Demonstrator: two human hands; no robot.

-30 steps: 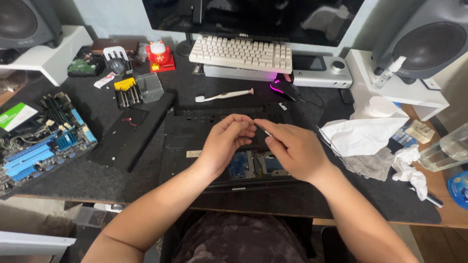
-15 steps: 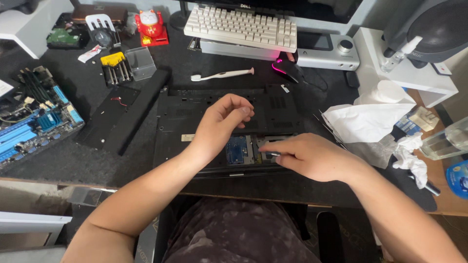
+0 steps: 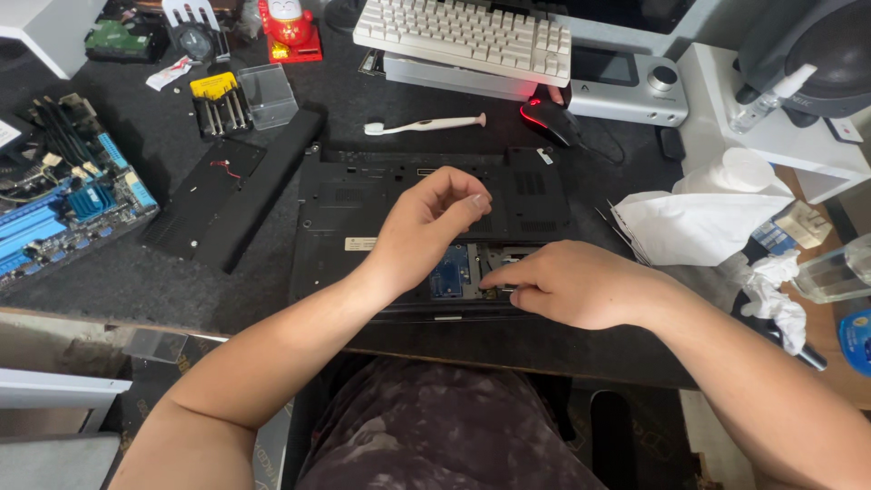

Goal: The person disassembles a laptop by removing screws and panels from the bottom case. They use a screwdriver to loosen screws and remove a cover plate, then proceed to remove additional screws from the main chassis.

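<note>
A black laptop [image 3: 363, 204] lies upside down on the dark desk mat, a bay near its front edge open and showing a blue circuit board [image 3: 450, 272]. My left hand [image 3: 431, 222] hovers over the middle of the laptop, fingers curled loosely, thumb and fingertips close together; nothing visible in it. My right hand [image 3: 576, 283] rests on the laptop's front right, its fingertips pressed into the open bay beside the board. Whether it pinches a small part there is hidden.
A black cover panel [image 3: 231, 191] lies left of the laptop, a motherboard [image 3: 63, 204] at far left. Behind are a white toothbrush [image 3: 422, 124], a screwdriver bit set [image 3: 218, 102], a clear lid [image 3: 269, 93], a white keyboard [image 3: 467, 36] and a mouse [image 3: 549, 118]. Tissues [image 3: 699, 222] and a glass [image 3: 839, 272] sit right.
My right hand has dropped from meeting the left hand above the laptop down into the open bay. The left hand has stayed raised. The camera has tilted closer.
</note>
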